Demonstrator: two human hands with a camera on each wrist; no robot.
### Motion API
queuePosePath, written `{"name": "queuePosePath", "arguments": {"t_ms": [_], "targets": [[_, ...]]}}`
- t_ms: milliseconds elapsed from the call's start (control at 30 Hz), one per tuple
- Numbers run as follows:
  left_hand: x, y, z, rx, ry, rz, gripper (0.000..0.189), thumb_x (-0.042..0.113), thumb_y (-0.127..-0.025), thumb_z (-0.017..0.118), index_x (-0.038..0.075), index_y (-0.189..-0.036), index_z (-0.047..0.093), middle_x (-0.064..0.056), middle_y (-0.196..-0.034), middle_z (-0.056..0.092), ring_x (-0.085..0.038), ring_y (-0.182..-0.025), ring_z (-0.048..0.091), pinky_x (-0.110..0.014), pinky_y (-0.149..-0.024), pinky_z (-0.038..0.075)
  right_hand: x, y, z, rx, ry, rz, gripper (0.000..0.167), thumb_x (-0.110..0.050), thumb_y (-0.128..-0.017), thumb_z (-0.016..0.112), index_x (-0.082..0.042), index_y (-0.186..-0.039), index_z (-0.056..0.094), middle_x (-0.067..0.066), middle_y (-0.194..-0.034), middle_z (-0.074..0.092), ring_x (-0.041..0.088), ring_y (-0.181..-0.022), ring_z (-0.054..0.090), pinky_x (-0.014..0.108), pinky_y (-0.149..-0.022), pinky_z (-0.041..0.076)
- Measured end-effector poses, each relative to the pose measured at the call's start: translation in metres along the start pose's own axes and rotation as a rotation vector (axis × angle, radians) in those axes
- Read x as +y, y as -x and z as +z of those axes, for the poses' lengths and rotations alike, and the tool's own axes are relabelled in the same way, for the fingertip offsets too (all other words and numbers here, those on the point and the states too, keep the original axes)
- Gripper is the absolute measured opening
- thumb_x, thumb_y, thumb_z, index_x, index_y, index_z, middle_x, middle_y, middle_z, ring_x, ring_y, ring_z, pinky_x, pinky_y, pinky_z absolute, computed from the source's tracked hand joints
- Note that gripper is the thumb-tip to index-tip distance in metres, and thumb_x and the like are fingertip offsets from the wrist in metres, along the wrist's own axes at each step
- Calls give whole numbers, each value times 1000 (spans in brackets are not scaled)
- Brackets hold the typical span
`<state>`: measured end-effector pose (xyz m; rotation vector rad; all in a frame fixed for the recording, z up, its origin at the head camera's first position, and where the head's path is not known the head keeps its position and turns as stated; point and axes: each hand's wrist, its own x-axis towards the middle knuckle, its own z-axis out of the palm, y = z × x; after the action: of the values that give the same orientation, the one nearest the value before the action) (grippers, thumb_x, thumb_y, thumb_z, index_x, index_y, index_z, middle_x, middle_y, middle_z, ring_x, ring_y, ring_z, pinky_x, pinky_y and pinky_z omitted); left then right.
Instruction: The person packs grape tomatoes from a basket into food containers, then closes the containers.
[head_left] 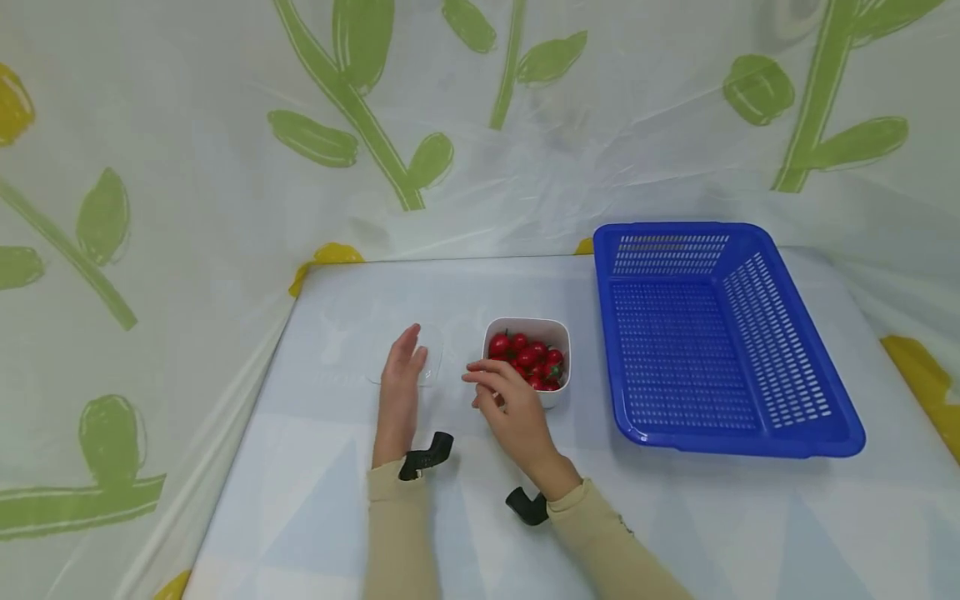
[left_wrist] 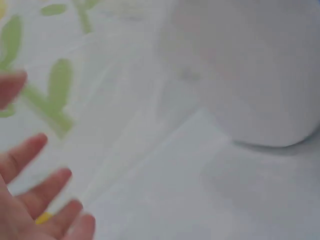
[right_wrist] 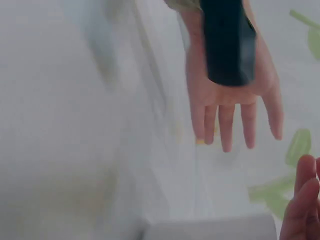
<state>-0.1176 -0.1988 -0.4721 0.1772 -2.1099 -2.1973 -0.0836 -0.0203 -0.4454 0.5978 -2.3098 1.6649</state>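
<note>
My left hand (head_left: pixel 400 383) is held with straight fingers above the left part of the table, thumb apart. In the left wrist view the same hand (left_wrist: pixel 35 200) has its fingers spread, with nothing in it. A clear plastic lid (head_left: pixel 435 360) lies flat on the table, partly covered by that hand. Small red tomatoes (head_left: pixel 534 354) with some green stems fill a white square tub (head_left: pixel 553 398). Loosely bent, the fingers of my right hand (head_left: pixel 521 421) overlap the tub's near left corner in the head view and hide it.
A large blue plastic basket (head_left: pixel 618 367) with slotted walls stands to the right of the tub. Black camera mounts (head_left: pixel 429 454) stick out from both wrists. A white sheet with green plant prints (head_left: pixel 315 140) hangs behind and at the left of the table (head_left: pixel 315 500).
</note>
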Motion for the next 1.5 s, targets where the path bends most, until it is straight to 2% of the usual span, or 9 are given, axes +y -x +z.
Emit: {"name": "queuePosePath", "arguments": {"t_ms": [267,433,567,800,1000,1100,1233,1367,1500], "targets": [[8,-8,-42,187,-133,-115,50,49,-83,53,33,-129,42,13,-139,30,-10,-130,21,-41,-105,19,-5,8,29,-225,-204,275,27,-6,-90,46,-10,-111,62,-4,-121,52,16,-70,62,25,-55,51],[4,-7,-49,312,-173,-150,44,44,-86,52,33,-128,44,11,-139,30,-20,-132,17,-42,-105,20,-7,5,40,-289,-332,399,28,-2,-89,46,0,-114,59,12,-129,46,31,-86,61,37,-60,53],[0,-4,-51,400,-183,-157,41,42,-88,50,31,-127,46,12,-138,32,-17,-132,18,-40,-106,19,14,3,57,-285,-412,450,28,-7,-89,49,2,-115,58,13,-135,38,25,-94,60,32,-62,53],[-9,-6,-56,411,-237,-191,47,40,-88,50,24,-132,42,5,-140,32,-17,-126,28,-40,-103,24,51,-4,77,-258,-611,559,35,-14,-89,53,-7,-123,52,4,-143,25,17,-103,56,31,-70,53],[-19,-14,-60,352,-409,-222,59,43,-88,48,16,-138,33,-8,-146,17,-23,-134,10,-42,-107,15,56,-13,80,-313,-700,569,50,-18,-89,54,-10,-136,38,0,-147,15,22,-105,56,33,-74,52],[-22,-16,-61,304,-461,-224,65,46,-88,47,14,-141,26,-10,-147,16,-24,-134,9,-42,-107,14,57,-15,80,-354,-705,562,54,-18,-89,53,-14,-139,31,6,-142,31,27,-103,56,32,-80,50],[-19,-15,-62,299,-296,-217,68,45,-87,49,18,-142,21,-2,-143,27,-16,-131,22,-36,-106,20,53,-15,77,-344,-733,521,55,-8,-90,50,-11,-140,28,16,-133,42,29,-113,49,30,-90,43],[-9,-15,-60,295,-82,-193,67,43,-86,53,22,-141,22,1,-141,29,-12,-129,25,-34,-106,20,31,-16,68,-313,-753,503,56,-1,-90,46,-5,-140,23,16,-143,26,28,-126,33,33,-98,36],[-1,-15,-56,265,-12,-165,65,42,-85,55,23,-139,25,3,-140,27,-13,-129,23,-35,-107,17,19,-15,65,-271,-735,515,57,-8,-91,48,-12,-141,22,15,-143,25,23,-128,31,36,-100,32]]}}
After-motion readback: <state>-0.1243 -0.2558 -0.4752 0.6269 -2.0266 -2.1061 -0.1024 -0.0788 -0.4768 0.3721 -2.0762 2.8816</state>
